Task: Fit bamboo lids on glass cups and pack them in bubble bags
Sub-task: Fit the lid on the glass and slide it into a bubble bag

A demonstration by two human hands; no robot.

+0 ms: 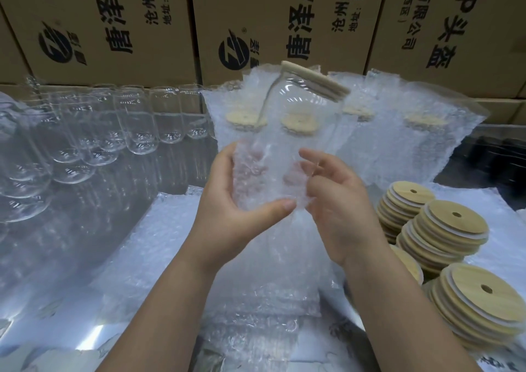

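Note:
A clear glass cup (301,107) with a bamboo lid (316,82) on top is tilted away from me at the centre. Its lower half sits inside a bubble bag (267,178). My left hand (236,215) grips the bagged lower part from the left, thumb across the front. My right hand (338,206) pinches the bag's edge on the right side. The open top of the cup end with the lid sticks out above the bag.
Rows of bare glass cups (94,127) lie at the left. Bagged, lidded cups (398,132) stand behind. Stacks of bamboo lids (447,229) sit at the right. Flat bubble bags (256,300) lie under my arms. Cardboard boxes (113,24) wall the back.

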